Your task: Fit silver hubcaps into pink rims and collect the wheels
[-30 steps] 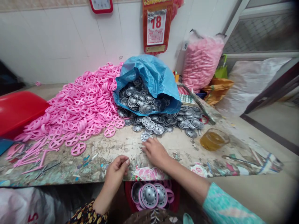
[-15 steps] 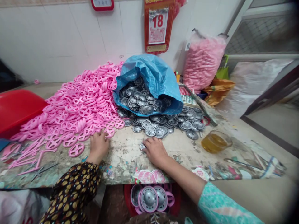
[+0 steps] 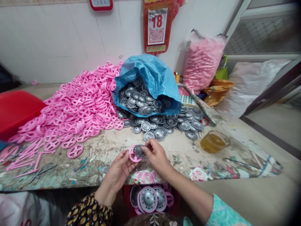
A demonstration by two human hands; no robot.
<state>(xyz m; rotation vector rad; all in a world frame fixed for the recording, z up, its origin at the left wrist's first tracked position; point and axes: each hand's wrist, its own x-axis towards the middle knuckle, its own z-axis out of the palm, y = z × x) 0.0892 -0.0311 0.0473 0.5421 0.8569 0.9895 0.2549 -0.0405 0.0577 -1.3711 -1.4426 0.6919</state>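
Note:
My left hand grips a pink plastic wheel by its left rim, above the table's front edge. In my right hand is a grey hubcap disc, pinched at its right side. The disc overlaps the upper right of the wheel; whether it is seated in it I cannot tell. A heap of pink wheels lies at the left. Behind my hands, grey discs spill from a blue plastic bag. Below the table edge, a container holds pink wheels fitted with grey discs.
A glass of amber liquid stands at the right. Pink rods lie front left, beside a red bin. Round printed stickers sit at the table's front edge. A bag of pink parts stands behind on the right.
My left hand has come from the pink heap toward the middle with a wheel. My right hand has lifted a grey disc off the table and brought it over the wheel.

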